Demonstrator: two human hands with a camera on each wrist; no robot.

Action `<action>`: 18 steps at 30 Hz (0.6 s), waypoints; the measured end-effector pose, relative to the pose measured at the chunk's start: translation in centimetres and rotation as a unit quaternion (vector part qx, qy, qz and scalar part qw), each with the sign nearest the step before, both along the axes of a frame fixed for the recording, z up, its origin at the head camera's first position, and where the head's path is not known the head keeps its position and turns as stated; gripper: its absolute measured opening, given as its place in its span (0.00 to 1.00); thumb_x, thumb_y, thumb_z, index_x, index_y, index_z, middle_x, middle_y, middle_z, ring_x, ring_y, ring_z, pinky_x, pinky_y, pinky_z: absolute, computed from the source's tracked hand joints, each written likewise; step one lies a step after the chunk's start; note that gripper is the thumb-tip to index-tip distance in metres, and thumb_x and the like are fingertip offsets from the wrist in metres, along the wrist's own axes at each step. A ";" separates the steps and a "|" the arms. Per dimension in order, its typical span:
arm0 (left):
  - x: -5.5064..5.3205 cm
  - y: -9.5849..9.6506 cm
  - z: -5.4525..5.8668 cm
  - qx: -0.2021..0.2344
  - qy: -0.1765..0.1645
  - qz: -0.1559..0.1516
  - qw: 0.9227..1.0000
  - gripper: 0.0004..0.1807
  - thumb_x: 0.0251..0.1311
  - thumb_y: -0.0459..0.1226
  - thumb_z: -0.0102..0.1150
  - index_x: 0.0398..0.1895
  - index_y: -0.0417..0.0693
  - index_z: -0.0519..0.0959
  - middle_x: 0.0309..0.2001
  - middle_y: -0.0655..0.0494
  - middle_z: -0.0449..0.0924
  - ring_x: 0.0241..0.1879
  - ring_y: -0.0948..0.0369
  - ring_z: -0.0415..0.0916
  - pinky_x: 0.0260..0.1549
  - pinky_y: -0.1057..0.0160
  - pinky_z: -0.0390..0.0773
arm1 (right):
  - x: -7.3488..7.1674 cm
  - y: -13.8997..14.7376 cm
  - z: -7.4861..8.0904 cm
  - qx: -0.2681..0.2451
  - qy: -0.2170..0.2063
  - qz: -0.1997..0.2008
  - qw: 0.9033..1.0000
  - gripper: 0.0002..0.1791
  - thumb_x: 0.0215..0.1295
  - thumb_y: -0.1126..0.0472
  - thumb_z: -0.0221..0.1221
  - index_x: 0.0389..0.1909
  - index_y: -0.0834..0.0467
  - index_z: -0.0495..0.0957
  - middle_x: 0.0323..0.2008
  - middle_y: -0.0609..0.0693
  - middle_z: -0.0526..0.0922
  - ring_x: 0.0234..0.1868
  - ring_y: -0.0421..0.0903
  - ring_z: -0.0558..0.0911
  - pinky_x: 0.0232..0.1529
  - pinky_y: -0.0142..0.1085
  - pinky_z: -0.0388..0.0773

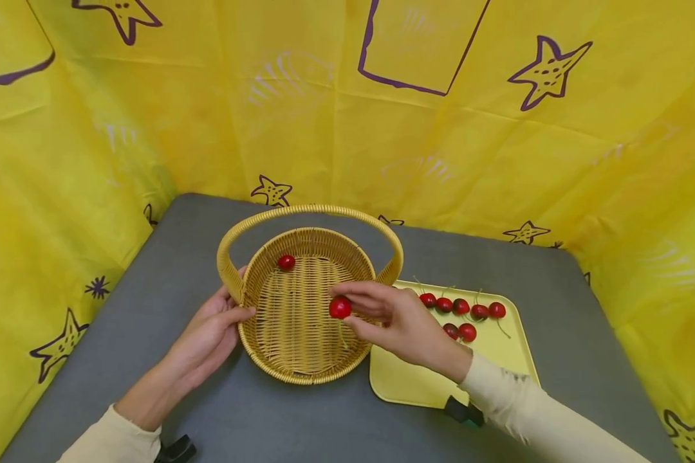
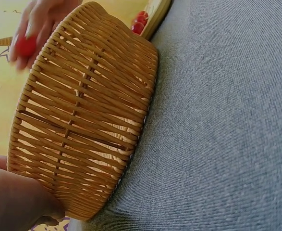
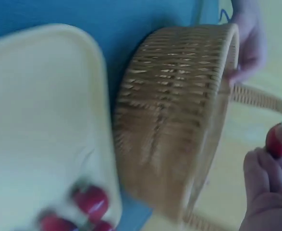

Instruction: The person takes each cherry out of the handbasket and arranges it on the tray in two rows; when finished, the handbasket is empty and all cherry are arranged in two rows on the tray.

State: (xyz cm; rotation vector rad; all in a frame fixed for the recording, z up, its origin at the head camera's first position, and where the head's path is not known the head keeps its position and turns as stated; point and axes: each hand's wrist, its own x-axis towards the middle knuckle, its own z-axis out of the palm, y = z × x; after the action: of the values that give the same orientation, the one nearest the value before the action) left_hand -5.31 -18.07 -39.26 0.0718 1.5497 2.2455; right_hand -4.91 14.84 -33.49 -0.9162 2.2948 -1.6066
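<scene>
A round wicker basket (image 1: 295, 321) with a tall arched handle stands on the grey table. My left hand (image 1: 213, 321) grips its left rim, thumb over the edge and fingers outside. Above the basket's right half, my right hand (image 1: 402, 321) pinches a red cherry (image 1: 340, 307) between thumb and fingers, its green stem hanging down. Another cherry (image 1: 286, 262) lies inside the basket near the far left wall. In the right wrist view the held cherry (image 3: 275, 142) shows at the fingertips, beyond the basket's rim.
Right of the basket lies a pale yellow tray (image 1: 498, 352), partly under my right forearm. Several cherries (image 1: 460, 307) with stems lie toward its far side. Yellow cloth (image 1: 324, 141) with purple starfish drawings hangs behind and beside the grey table (image 1: 562, 308).
</scene>
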 end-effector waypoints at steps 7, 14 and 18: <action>-0.1 0.2 -0.2 -0.002 0.005 0.002 1.000 0.47 0.76 0.23 0.44 0.88 0.53 0.33 0.87 0.52 0.35 0.84 0.58 0.35 0.79 0.61 0.46 | 3.0 8.5 0.8 -0.006 0.013 -0.030 0.999 0.29 0.69 0.76 0.64 0.70 0.59 0.77 0.67 0.58 0.81 0.64 0.52 0.83 0.57 0.43 0.83; -0.1 0.2 -0.4 -0.002 0.006 -0.004 1.000 0.47 0.76 0.23 0.43 0.88 0.54 0.34 0.87 0.50 0.37 0.84 0.56 0.36 0.80 0.57 0.44 | 4.5 16.9 -0.8 0.045 0.001 -0.130 0.991 0.33 0.67 0.80 0.63 0.72 0.62 0.75 0.69 0.61 0.79 0.64 0.46 0.83 0.54 0.39 0.84; -0.1 0.1 -0.4 -0.002 0.009 -0.002 1.000 0.46 0.76 0.23 0.43 0.88 0.53 0.35 0.87 0.52 0.37 0.84 0.56 0.37 0.80 0.58 0.46 | 4.9 20.3 -2.4 0.026 -0.016 -0.154 0.988 0.32 0.67 0.83 0.60 0.72 0.69 0.72 0.70 0.61 0.78 0.65 0.46 0.82 0.56 0.38 0.82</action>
State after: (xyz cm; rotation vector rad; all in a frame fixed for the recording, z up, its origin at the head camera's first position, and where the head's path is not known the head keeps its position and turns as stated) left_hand -5.42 -17.98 -39.65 0.0940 1.5615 2.2454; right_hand 0.00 35.19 -35.89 -0.5380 2.5413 -1.6492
